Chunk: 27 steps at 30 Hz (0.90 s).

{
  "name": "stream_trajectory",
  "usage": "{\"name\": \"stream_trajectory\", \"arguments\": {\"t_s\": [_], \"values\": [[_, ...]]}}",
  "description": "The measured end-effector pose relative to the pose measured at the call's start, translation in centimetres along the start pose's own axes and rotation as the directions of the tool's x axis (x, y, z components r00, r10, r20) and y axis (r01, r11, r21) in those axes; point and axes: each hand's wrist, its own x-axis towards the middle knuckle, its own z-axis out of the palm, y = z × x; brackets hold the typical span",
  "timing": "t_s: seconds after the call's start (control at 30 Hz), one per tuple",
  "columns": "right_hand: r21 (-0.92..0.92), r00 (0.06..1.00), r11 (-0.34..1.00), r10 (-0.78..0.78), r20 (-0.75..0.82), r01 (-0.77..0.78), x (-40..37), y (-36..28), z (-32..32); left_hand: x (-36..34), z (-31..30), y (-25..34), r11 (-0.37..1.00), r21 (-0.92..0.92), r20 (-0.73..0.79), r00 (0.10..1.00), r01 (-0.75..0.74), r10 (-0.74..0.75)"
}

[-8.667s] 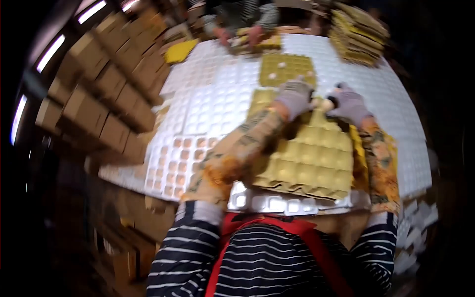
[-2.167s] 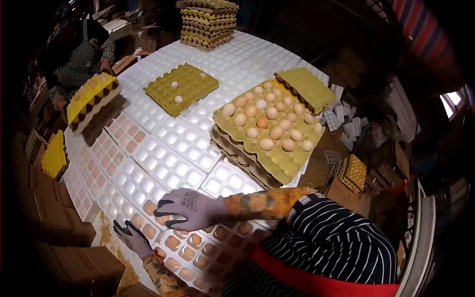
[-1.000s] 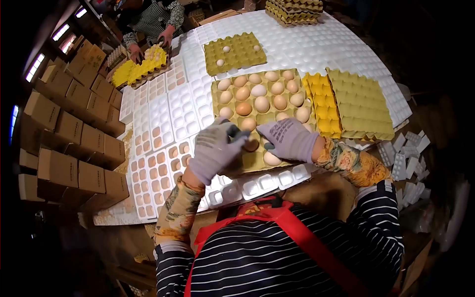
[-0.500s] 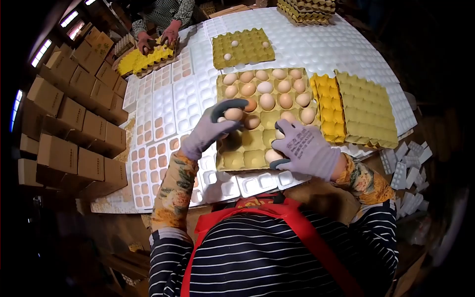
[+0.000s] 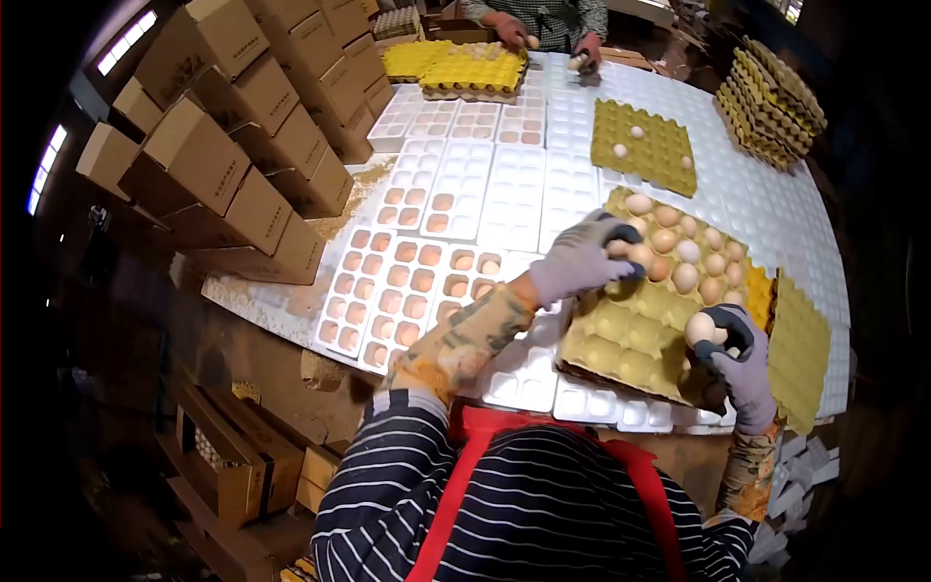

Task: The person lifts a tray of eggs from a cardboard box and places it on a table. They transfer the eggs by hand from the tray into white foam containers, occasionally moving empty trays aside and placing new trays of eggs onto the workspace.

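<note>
A pulp egg tray [image 5: 621,335] lies before me, with several eggs in its far rows and bare cups at its near side. My left hand [image 5: 582,260], in a grey glove with dark fingertips, curls round eggs [image 5: 640,256] over the tray's left side. Above the near right corner, my right hand [image 5: 745,364], gloved alike, grips eggs [image 5: 700,328] with its fingers closed. How many each hand holds is partly hidden. White foam egg boxes [image 5: 511,194] stand left of the tray, several with brown eggs [image 5: 398,275] in their cups.
Another pulp tray [image 5: 659,121] with 3 eggs lies farther back. Stacked trays [image 5: 771,107] stand at the far right, cartons [image 5: 228,170] at the left. Across the table a co-worker's gloved hands [image 5: 587,48] hold eggs beside a yellow tray [image 5: 470,73].
The view has swung left, shifting the table rightward. My right hand has lifted eggs off the tray's near side; my left still holds eggs. The co-worker's hands have risen from the yellow tray.
</note>
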Motion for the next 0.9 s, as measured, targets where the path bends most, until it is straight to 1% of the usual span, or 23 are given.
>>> {"name": "stream_trajectory", "arguments": {"t_s": [0.03, 0.07, 0.1, 0.13, 0.17, 0.2, 0.23, 0.27, 0.3, 0.33, 0.37, 0.4, 0.47, 0.5, 0.53, 0.6, 0.63, 0.7, 0.73, 0.8, 0.83, 0.87, 0.9], "values": [[0.029, 0.999, 1.000, 0.000, 0.032, -0.001, 1.2, -1.6, 1.1, -1.3, -3.0, -1.3, 0.841, -0.422, 0.088, 0.939, 0.337, -0.332], [0.058, 0.998, 0.998, -0.001, 0.065, -0.002, 2.8, -3.3, 2.8, -2.8, -6.2, -3.5, 0.607, -0.659, 0.129, 0.862, 0.444, -0.490], [0.038, 0.991, 0.999, 0.027, 0.128, -0.032, 4.5, -5.0, 5.0, -4.6, -8.1, -8.9, 0.574, -0.724, 0.023, 0.845, 0.383, -0.534], [0.016, 0.980, 0.998, 0.056, 0.190, -0.061, 6.7, -6.5, 7.4, -6.0, -11.2, -12.6, 0.525, -0.742, -0.041, 0.753, 0.418, -0.656], [-0.107, 0.957, 0.992, -0.036, 0.288, 0.070, 9.6, -7.3, 9.9, -7.1, -14.4, -16.5, 0.548, -0.685, -0.125, 0.664, 0.479, -0.737], [-0.172, 0.936, 0.982, -0.013, 0.351, 0.078, 12.5, -8.5, 13.0, -8.2, -17.6, -20.8, 0.556, -0.627, -0.213, 0.567, 0.545, -0.796], [-0.272, 0.913, 0.943, -0.073, 0.402, 0.195, 15.8, -8.6, 16.2, -9.2, -20.5, -26.0, 0.606, -0.550, -0.309, 0.534, 0.575, -0.787], [-0.375, 0.879, 0.895, -0.037, 0.475, 0.241, 19.9, -8.7, 19.9, -9.6, -23.5, -30.7, 0.644, -0.468, -0.403, 0.502, 0.605, -0.765], [-0.474, 0.865, 0.852, 0.054, 0.499, 0.221, 23.5, -9.6, 23.9, -9.4, -26.5, -34.2, 0.692, -0.274, -0.473, 0.532, 0.668, -0.702], [-0.512, 0.839, 0.821, 0.076, 0.539, 0.255, 28.0, -8.0, 28.2, -8.9, -28.9, -37.4, 0.704, -0.069, -0.528, 0.573, 0.707, -0.627], [-0.576, 0.847, 0.775, 0.104, 0.521, 0.260, 31.8, -7.0, 32.6, -8.5, -30.4, -40.1, 0.670, 0.144, -0.546, 0.623, 0.729, -0.560], [-0.604, 0.832, 0.753, 0.139, 0.537, 0.263, 35.8, -6.7, 36.7, -7.9, -31.6, -42.4, 0.676, 0.138, -0.542, 0.626, 0.724, -0.561], [-0.658, 0.880, 0.704, 0.099, 0.465, 0.268, 41.8, -4.4, 44.5, -6.5, -33.2, -46.1, 0.529, 0.413, -0.323, 0.662, 0.741, -0.676], [-0.658, 0.916, 0.696, 0.003, 0.401, 0.286, 44.3, -2.4, 48.0, -6.2, -33.3, -48.3, 0.545, 0.426, -0.228, 0.668, 0.722, -0.708], [-0.701, 0.923, 0.638, -0.041, 0.383, 0.319, 46.3, -1.7, 50.6, -5.5, -33.5, -48.7, 0.510, 0.482, -0.256, 0.671, 0.713, -0.696], [-0.778, 0.921, 0.546, 0.027, 0.389, 0.313, 49.5, -0.2, 54.4, -4.7, -34.5, -51.3, 0.630, 0.360, -0.263, 0.723, 0.688, -0.639], [-0.782, 0.925, 0.549, 0.040, 0.379, 0.296, 50.8, 0.7, 55.4, -4.0, -34.9, -52.5, 0.636, 0.363, -0.246, 0.728, 0.682, -0.640], [-0.722, 0.919, 0.608, -0.032, 0.392, 0.330, 52.8, 1.4, 56.9, -1.8, -35.7, -53.9, 0.781, 0.177, -0.327, 0.784, 0.599, -0.527], [-0.728, 0.923, 0.607, -0.025, 0.384, 0.319, 53.9, 1.9, 57.8, -1.0, -35.8, -55.0, 0.786, 0.173, -0.317, 0.789, 0.593, -0.525], [-0.691, 0.922, 0.611, -0.233, 0.309, 0.386, 55.6, 1.8, 59.7, 0.5, -36.0, -56.7, 0.715, 0.495, -0.074, 0.844, 0.494, -0.532], [-0.724, 0.903, 0.579, -0.051, 0.426, 0.374, 56.6, 1.5, 60.0, 0.7, -36.0, -57.2, 0.689, 0.599, -0.119, 0.896, 0.408, -0.427], [-0.731, 0.908, 0.578, -0.043, 0.417, 0.363, 57.8, 1.6, 60.0, 1.0, -36.7, -57.9, 0.697, 0.595, -0.110, 0.900, 0.400, -0.423], [-0.711, 0.917, 0.616, -0.047, 0.396, 0.339, 59.0, 1.7, 59.8, 1.4, -37.6, -58.6, 0.735, 0.083, -0.098, 0.739, 0.673, -0.666]]}}
